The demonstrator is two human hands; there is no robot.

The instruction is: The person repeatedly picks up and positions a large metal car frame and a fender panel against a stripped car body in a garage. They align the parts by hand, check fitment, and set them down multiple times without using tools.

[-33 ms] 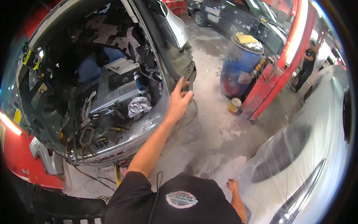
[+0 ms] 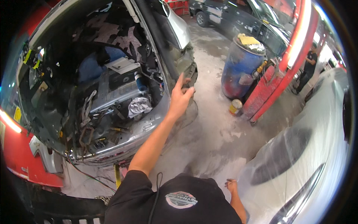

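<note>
Fingers of my left hand [image 2: 181, 98] are spread loosely, holding nothing, and rest against the dark front corner trim [image 2: 189, 73] of the stripped silver car [image 2: 149, 123]; I judge this a feel-and-check step there. My right hand [image 2: 231, 184] hangs half-curled and empty, well below that car, by the plastic-wrapped white car [image 2: 298, 156]; next calls for a firm hold on the trim.

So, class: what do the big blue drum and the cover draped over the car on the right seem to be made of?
Blue drum: probably painted metal or hard plastic; a smooth blue wall, scuffed and stained red low down. The look leaves it open.
Cover: thin, clear plastic film; glossy, wrinkled, with dark car shapes showing through.
</note>
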